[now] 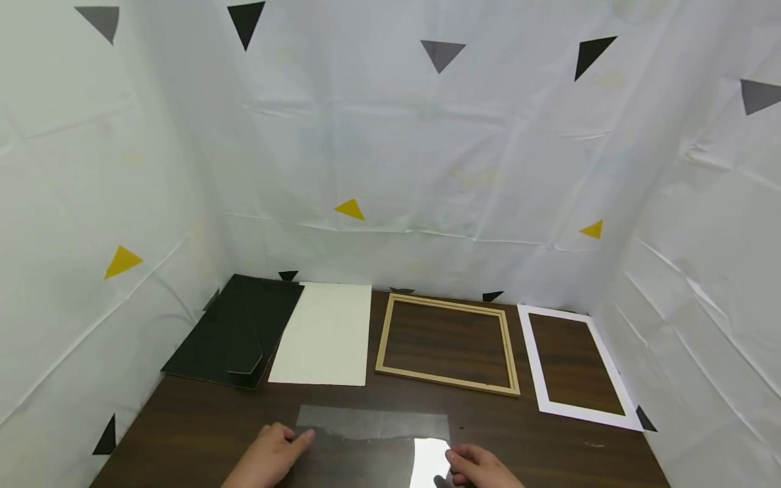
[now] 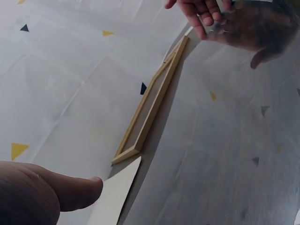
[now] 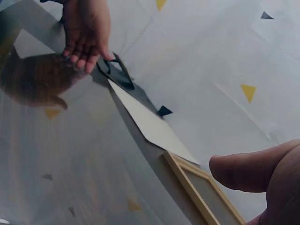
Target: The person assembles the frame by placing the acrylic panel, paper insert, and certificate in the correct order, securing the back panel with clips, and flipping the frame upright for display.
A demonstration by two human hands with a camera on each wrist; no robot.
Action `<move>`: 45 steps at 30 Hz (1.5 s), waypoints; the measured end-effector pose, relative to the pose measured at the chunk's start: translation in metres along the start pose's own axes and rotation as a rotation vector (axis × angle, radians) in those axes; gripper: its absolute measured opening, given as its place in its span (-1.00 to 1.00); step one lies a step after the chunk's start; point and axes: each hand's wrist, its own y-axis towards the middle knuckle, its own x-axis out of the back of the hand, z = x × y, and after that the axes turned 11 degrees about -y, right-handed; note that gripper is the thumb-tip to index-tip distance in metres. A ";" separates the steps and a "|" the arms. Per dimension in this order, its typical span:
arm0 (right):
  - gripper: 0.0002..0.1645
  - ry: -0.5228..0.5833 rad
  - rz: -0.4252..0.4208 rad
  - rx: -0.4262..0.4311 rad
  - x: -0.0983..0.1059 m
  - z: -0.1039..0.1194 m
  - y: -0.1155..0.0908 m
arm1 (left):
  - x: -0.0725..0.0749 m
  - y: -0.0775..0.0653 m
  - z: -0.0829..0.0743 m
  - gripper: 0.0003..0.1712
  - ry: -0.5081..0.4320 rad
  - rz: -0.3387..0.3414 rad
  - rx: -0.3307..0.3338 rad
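In the head view a clear plastic sheet (image 1: 366, 455) spans the space between my hands at the front of the table, with a bright reflection toward its right side. My left hand (image 1: 268, 455) grips its left edge, thumb lying on top. At the right edge my right hand (image 1: 478, 466) pinches it between thumb and fingers. The glossy sheet (image 2: 243, 126) fills much of the left wrist view and mirrors the patterned cloth and the right hand (image 2: 201, 11). From the right wrist, the left hand (image 3: 86, 35) shows above its own reflection.
Along the back of the dark wood table (image 1: 201, 434) lie a black backing board (image 1: 238, 318) with a stand flap, a cream sheet (image 1: 326, 335), a wooden frame (image 1: 448, 383) and a white mat border (image 1: 588, 412). White patterned cloth (image 1: 390, 156) encloses the table.
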 end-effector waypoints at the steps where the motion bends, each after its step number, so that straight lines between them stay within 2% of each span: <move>1: 0.05 0.012 0.002 -0.017 0.001 -0.001 0.001 | 0.000 0.005 0.007 -0.07 -0.009 -0.005 -0.003; 4: -0.01 -0.009 -0.001 -0.025 0.003 -0.003 -0.001 | -0.003 0.016 0.023 -0.12 -0.038 -0.018 -0.008; 5: -0.04 0.001 -0.011 -0.019 0.003 -0.003 -0.003 | -0.003 0.018 0.027 -0.13 -0.064 0.000 -0.011; 8: -0.15 0.057 -0.045 0.024 -0.002 0.002 -0.015 | 0.000 0.020 0.037 -0.11 -0.228 0.091 -0.029; 10: -0.20 0.139 -0.038 0.096 -0.007 0.006 -0.024 | 0.004 0.006 0.021 -0.18 -0.329 0.136 -0.025; 12: -0.14 0.204 -0.001 0.187 -0.010 0.023 -0.039 | 0.007 -0.009 0.002 -0.28 -0.419 0.166 -0.043; 13: -0.19 0.231 0.020 0.229 -0.011 0.028 -0.043 | 0.008 -0.017 -0.008 -0.33 -0.432 0.166 -0.058; 15: -0.14 0.272 0.049 0.288 -0.012 0.040 -0.052 | 0.009 -0.032 -0.029 -0.42 -0.438 0.161 -0.085; 17: -0.05 0.303 0.040 0.319 -0.014 0.057 -0.065 | 0.009 -0.034 -0.031 -0.42 -0.458 0.179 -0.107; 21: 0.00 0.434 -0.018 0.262 -0.017 0.072 -0.078 | 0.008 -0.035 -0.031 -0.37 -0.487 0.205 -0.104; 24: -0.20 0.509 -0.024 0.217 -0.016 0.073 -0.081 | 0.007 -0.034 -0.031 -0.32 -0.514 0.209 -0.097; 26: -0.35 0.522 0.005 0.233 -0.014 0.069 -0.080 | 0.007 -0.034 -0.033 -0.31 -0.538 0.192 -0.092; 27: -0.35 0.526 0.027 0.253 -0.012 0.066 -0.079 | 0.006 -0.033 -0.034 -0.31 -0.554 0.182 -0.091; 31: -0.18 0.593 0.163 0.421 -0.010 0.057 -0.074 | 0.004 -0.032 -0.041 -0.33 -0.615 0.131 -0.098; 34: 0.12 0.638 0.290 0.579 -0.013 0.059 -0.071 | 0.004 -0.031 -0.047 -0.34 -0.660 0.106 -0.106; 36: 0.29 0.622 0.321 0.620 -0.015 0.064 -0.071 | 0.005 -0.032 -0.050 -0.34 -0.694 0.093 -0.108; 38: 0.39 0.575 0.300 0.623 -0.016 0.070 -0.072 | 0.006 -0.032 -0.051 -0.33 -0.725 0.086 -0.112; 40: 0.44 0.550 0.250 0.579 -0.016 0.074 -0.073 | 0.007 -0.033 -0.052 -0.27 -0.741 0.098 -0.121; 42: 0.42 0.560 0.205 0.558 -0.015 0.078 -0.074 | 0.009 -0.034 -0.052 -0.16 -0.739 0.142 -0.129; 45: 0.39 0.567 0.150 0.536 -0.014 0.079 -0.073 | 0.009 -0.033 -0.054 0.04 -0.697 0.242 -0.149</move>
